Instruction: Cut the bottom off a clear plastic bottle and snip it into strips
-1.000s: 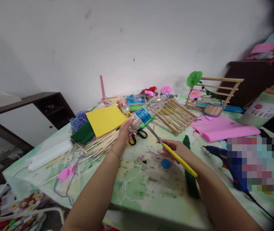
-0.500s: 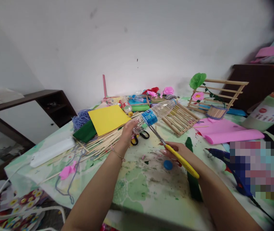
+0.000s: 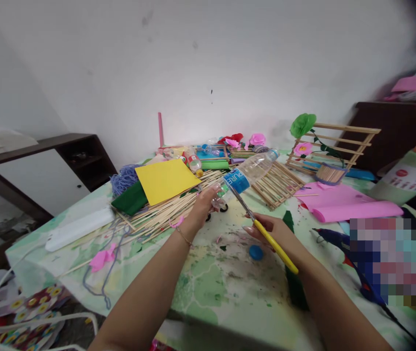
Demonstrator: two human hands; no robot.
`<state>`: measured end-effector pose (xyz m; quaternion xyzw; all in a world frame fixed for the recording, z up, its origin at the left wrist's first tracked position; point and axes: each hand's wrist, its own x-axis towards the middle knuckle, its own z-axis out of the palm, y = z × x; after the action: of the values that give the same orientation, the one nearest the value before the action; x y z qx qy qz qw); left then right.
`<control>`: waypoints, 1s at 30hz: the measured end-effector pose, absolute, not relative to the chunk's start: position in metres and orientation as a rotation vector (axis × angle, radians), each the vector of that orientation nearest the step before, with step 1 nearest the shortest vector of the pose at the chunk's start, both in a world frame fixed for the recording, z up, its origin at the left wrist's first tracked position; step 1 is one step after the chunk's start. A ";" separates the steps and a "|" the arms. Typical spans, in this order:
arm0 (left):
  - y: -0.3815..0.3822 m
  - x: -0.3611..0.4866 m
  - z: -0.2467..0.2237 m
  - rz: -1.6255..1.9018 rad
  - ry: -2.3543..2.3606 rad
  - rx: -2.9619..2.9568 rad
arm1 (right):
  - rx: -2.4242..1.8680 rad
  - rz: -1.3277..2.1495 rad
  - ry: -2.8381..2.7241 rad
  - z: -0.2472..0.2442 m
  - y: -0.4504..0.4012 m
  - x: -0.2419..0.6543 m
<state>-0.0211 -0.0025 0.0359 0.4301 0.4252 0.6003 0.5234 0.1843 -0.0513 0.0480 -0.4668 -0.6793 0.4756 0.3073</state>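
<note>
My left hand [image 3: 208, 199] is closed round the base of a clear plastic bottle [image 3: 259, 165] with a blue label, tilted with its neck up and away to the right. In my right hand [image 3: 270, 226] are yellow-handled scissors [image 3: 275, 246], their blades against the bottle at the label's lower edge. Whether the blades have gone through the plastic, I cannot tell. A blue bottle cap [image 3: 255, 252] lies on the table below my right hand. Under the bottle, black-handled scissors [image 3: 223, 207] are mostly hidden. A dark green strip [image 3: 295, 287] runs beneath my right wrist.
Thin wooden sticks [image 3: 160, 217], yellow sheet [image 3: 167, 180] and purple yarn [image 3: 123, 179] lie to the left. A slatted stick panel [image 3: 279, 183], a stick rack with paper flowers [image 3: 339, 141], pink paper [image 3: 354, 207] and a blue glue gun [image 3: 334, 237] are toward the right.
The bottle and my left hand have shifted a little to the right, covering more of the black-handled scissors. The yellow scissors' handles have drawn closer together at the bottle.
</note>
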 end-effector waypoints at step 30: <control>-0.004 -0.033 0.037 1.355 1.024 1.159 | -1.191 1.289 -1.758 0.040 -0.046 0.187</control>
<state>-0.0326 -0.0041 0.0371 0.4826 0.4263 0.5644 0.5165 0.1875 -0.0457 0.0401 -0.4536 -0.6699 0.4911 0.3229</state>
